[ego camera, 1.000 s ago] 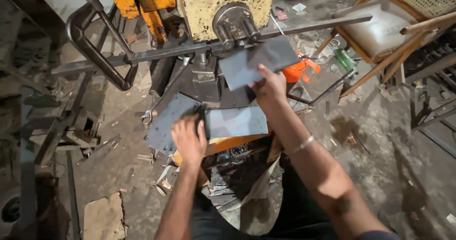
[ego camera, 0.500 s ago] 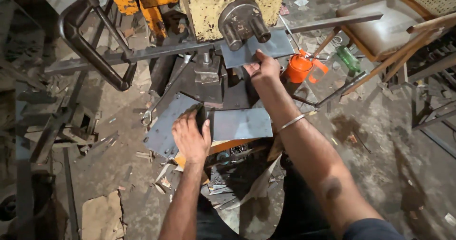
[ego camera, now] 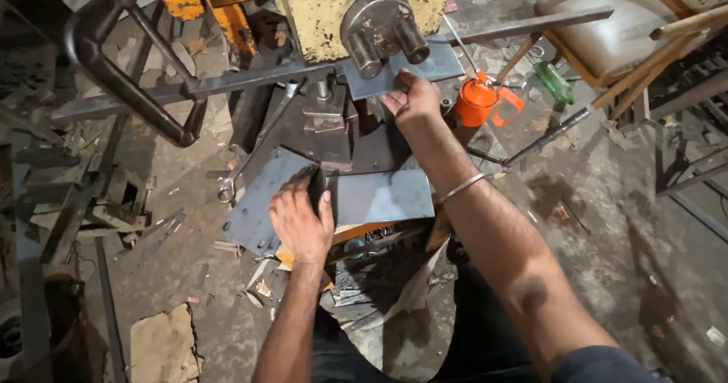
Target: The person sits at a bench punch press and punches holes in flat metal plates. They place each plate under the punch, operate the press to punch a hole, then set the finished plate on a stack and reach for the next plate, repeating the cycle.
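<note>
Sheet: flat grey steel plate, far centre, fed in under the two rollers of the yellow machine. We judge it stiff, fairly heavy for its thinness, with sharp cut edges and a dusty, possibly oily face; best taken at the near edge, thumb on top and fingers beneath, clear of the rollers.

Right hand: arm stretched far forward, wrist bangle showing, fingers closed on the sheet's near edge, palm down.

Left hand: arm bent, near centre, lying palm down with fingers curled over a dark block or handle where two more plates meet. We cannot tell whether it grips or only rests.

Plates: same stock, lying flat on the low work stand, the left one tilted and drilled at the corners.

Nearby: wrench left of the stand, orange oil can just right of the right hand, green bottle further right, scrap offcuts on the floor.
</note>
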